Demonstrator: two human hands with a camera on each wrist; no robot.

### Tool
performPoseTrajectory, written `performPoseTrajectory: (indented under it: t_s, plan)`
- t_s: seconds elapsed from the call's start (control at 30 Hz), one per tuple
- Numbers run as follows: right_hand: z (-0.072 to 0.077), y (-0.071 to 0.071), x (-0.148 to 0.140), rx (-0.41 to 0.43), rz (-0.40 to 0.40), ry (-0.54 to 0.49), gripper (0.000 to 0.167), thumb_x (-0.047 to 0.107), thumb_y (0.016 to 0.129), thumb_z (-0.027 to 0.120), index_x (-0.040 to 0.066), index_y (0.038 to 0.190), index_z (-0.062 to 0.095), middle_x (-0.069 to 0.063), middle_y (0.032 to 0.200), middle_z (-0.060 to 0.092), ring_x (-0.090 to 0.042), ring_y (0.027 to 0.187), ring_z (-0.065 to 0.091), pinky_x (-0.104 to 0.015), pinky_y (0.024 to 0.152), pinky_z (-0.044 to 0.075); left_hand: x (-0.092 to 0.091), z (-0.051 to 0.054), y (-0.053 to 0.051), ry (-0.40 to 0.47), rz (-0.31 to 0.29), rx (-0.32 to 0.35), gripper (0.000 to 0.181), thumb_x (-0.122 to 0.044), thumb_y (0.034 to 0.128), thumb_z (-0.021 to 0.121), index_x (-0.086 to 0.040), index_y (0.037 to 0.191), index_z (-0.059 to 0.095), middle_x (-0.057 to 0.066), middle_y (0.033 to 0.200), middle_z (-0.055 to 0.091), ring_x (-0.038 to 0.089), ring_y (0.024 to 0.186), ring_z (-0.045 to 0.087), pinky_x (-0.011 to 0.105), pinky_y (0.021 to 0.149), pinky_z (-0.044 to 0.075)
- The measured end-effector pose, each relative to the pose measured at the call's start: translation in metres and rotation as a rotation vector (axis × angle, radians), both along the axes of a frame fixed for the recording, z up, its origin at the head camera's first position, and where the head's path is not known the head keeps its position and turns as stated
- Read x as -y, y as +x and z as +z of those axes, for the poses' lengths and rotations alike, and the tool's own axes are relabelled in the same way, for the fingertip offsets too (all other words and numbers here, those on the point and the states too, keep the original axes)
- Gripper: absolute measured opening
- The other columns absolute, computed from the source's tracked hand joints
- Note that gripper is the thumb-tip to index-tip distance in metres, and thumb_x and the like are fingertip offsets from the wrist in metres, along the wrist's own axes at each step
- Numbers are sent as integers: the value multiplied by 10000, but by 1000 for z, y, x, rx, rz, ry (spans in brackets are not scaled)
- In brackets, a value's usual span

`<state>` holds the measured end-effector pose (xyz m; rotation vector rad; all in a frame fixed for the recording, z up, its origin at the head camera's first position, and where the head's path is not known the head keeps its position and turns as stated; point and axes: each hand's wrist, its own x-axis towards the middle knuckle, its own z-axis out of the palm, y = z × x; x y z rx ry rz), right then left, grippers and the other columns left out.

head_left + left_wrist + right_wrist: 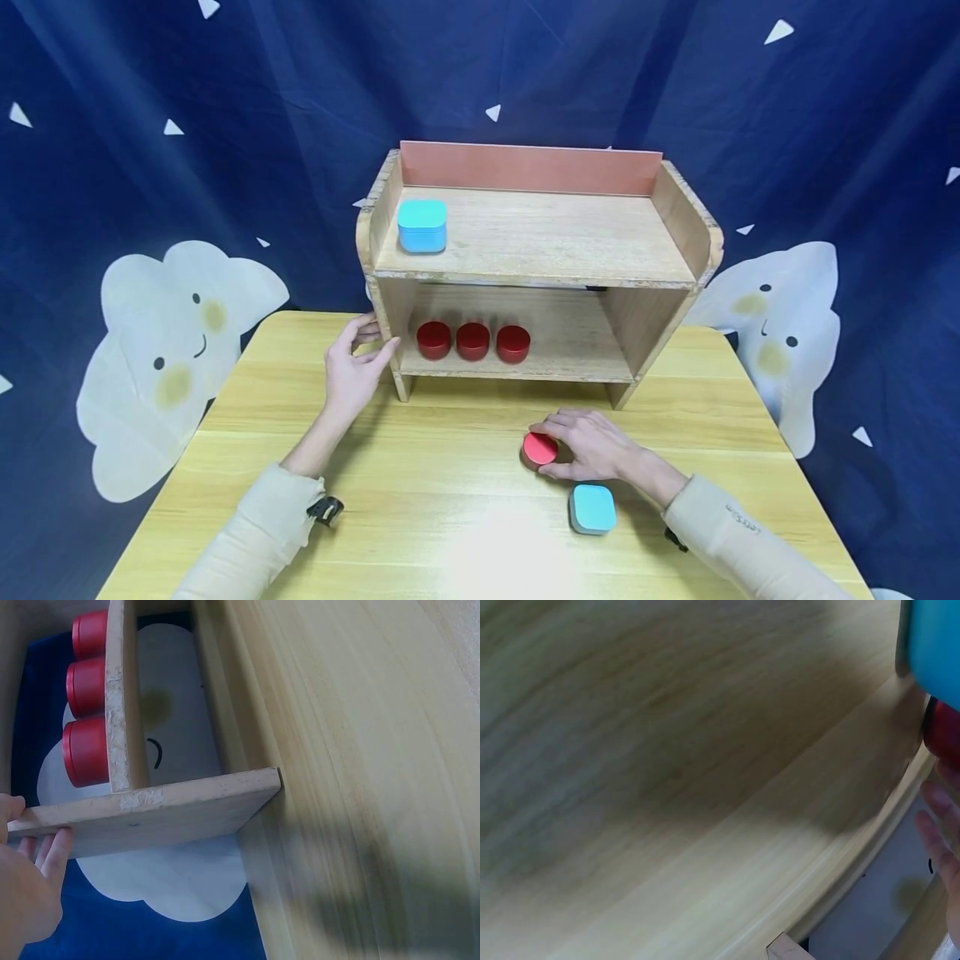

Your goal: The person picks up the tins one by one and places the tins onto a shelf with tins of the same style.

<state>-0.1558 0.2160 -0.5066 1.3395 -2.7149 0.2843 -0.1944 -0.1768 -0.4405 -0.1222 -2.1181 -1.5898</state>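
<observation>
Left grip pinches the shelf by its left edge; right grip holds one red tin on the counter, near one blue box. Three red tins stand lower left, open board rightward; another blue box above.

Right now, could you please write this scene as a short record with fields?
left hand: grips wooden shelf unit at its left side
right hand: holds a round red container, in front of the unit
upper level: one blue box, near left end
lower level: three red containers, in a row
table: second blue box, nearer the person than the held container
</observation>
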Motion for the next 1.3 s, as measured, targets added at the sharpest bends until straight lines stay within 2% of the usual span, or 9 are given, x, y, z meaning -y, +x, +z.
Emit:
performPoseTrajectory:
  t_s: [0.23, 0.6, 1.03, 1.3]
  plan:
    - [3, 1, -1, -23, 11, -11, 574, 519, 855, 816, 181, 1307, 710, 39, 1148, 765, -123, 1020, 731, -294, 826, 655, 0, 0, 0, -2, 2, 4, 449, -13, 897, 816, 26, 1315, 657, 253, 1179, 726, -40, 961, 640, 120, 787, 626]
    - [16, -3, -1, -153, 66, -80, 561, 496, 829, 845, 154, 1260, 736, 56, 1069, 769, -106, 925, 707, -227, 742, 626, 0, 0, 0, 6, -1, 8, 450, -13, 900, 812, 22, 1319, 654, 239, 1178, 721, -24, 963, 644, 88, 772, 610]
    - [39, -3, 5, -191, 31, -132, 585, 487, 798, 849, 159, 1269, 733, 38, 1080, 764, -93, 896, 695, -201, 658, 591, -1, 2, 1, 0, 8, -9, 434, -18, 906, 808, 18, 1314, 662, 250, 1172, 735, -66, 943, 641, 83, 767, 607]
    - [53, -2, 13, -212, 10, -182, 584, 456, 789, 846, 153, 1275, 734, 57, 1079, 764, -113, 951, 721, -261, 709, 627, -2, 1, 1, -6, 11, -16, 431, -17, 906, 805, 21, 1311, 662, 252, 1167, 732, -65, 943, 641, 89, 768, 609]
